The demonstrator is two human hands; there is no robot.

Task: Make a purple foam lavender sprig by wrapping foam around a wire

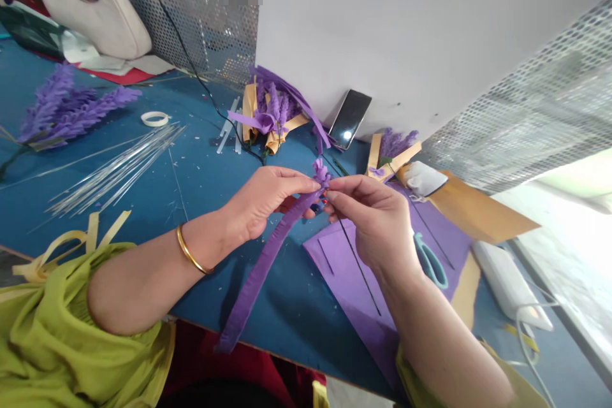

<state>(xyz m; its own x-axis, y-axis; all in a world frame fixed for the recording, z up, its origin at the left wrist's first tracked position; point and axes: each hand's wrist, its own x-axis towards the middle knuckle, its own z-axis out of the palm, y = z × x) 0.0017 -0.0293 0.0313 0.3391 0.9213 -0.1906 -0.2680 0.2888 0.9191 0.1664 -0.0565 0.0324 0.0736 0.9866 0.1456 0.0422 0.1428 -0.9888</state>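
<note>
My left hand point(275, 197) pinches the upper end of a long purple paper strip point(268, 258), which hangs down past the table's front edge. Its top is gathered into a small ruffled purple flower head point(320, 170) just above my fingertips. Fingers of my right hand point(370, 210) close at the base of that flower head, around a thin dark stem point(358, 261) that slants down to the right. Both sets of fingertips nearly meet, and they hide where strip and stem join.
Purple sheets point(354, 287) lie under my right forearm with blue-handled scissors point(430, 261). Loose wires point(115, 172), a tape roll point(154, 118) and lavender stems point(71, 108) are at left. Wrapped bouquets point(272, 111) and a phone point(350, 118) stand behind; a white power bank point(511, 284) lies right.
</note>
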